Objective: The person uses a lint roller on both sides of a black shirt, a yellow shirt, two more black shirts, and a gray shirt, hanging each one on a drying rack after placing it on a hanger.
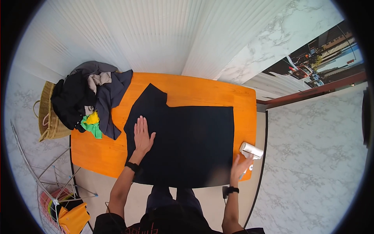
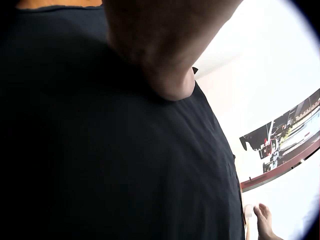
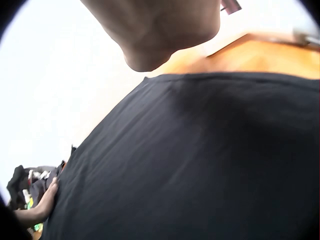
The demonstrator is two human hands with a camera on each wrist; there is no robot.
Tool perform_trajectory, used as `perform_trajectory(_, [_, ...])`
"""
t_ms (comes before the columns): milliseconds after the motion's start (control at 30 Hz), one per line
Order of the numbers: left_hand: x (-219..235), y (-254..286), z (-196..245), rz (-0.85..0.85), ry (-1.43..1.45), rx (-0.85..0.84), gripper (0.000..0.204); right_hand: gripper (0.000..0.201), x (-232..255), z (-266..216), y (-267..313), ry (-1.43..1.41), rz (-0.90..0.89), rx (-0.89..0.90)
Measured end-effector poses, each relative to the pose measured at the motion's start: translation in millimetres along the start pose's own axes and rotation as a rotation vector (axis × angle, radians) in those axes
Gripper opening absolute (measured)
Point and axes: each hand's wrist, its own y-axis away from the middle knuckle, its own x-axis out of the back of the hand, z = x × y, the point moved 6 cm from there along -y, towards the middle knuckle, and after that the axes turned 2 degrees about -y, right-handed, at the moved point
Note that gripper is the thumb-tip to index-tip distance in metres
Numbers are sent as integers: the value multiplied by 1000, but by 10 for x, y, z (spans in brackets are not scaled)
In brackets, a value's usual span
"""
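Observation:
A black T-shirt lies spread flat across the table, one sleeve pointing toward the far side. My left hand rests palm down on it near the neck end, fingers straight. In the left wrist view, the heel of that hand presses against the dark cloth. Past the shirt's hem, my right hand reaches over the table's right side with fingers extended. Its fingertips overlap the lower edge of a white lint roller in the head view. In the right wrist view, this hand is above the orange tabletop just past the hem.
The orange table stands against a white panelled wall. At its left end a heap of clothes spills from a wicker basket. A metal rack stands at lower left. A round white label shows near the right corner.

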Motion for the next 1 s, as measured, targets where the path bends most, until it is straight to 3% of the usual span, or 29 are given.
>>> perform_trajectory(33, [18,22,-36,3,-2,2,75,65,44,217,39,-4,1,2])
perform_trajectory(100, [45,58,-141,53,-20,32,75,58,71,626,67,120,-72,-237])
perform_trajectory(133, [31,72,-180,38,-49,43,75,58,76,692,45,111,-72,-235])
perform_trajectory(200, [26,81,-230,27,-66,54,75,54,-3,849,32,135,-284,-361])
perform_trajectory(300, [-8,72,-269,8,-101,59,75,47,-95,965,-58,144,-217,-220])
perform_trajectory(433, [21,63,-272,-68,-108,73,76,47,-373,1348,-50,62,-252,-259])
perform_trajectory(500, [97,32,-311,-75,-90,78,76,41,-257,1234,-69,-11,-19,-100])
perform_trajectory(533, [146,32,-344,-50,-77,76,77,41,-248,1225,-59,-16,-12,-100])
perform_trajectory(600, [213,30,-433,-23,-58,64,77,31,15,589,11,-539,-369,-664])
perform_trajectory(667, [236,47,-549,-24,-28,52,77,26,127,-183,112,-905,-409,-619])
perform_trajectory(700, [260,63,-584,-23,-15,43,77,26,229,-682,148,-1025,-474,-698])
perform_trajectory(733, [299,77,-608,-41,-4,5,78,26,304,-1180,177,-1147,-580,-668])
perform_trajectory(867, [286,94,-734,-79,60,-103,81,21,75,-2820,351,-1197,-835,-499])
perform_trajectory(1000, [220,58,-865,-75,134,-153,81,26,-475,-3843,784,-1076,-979,-488])
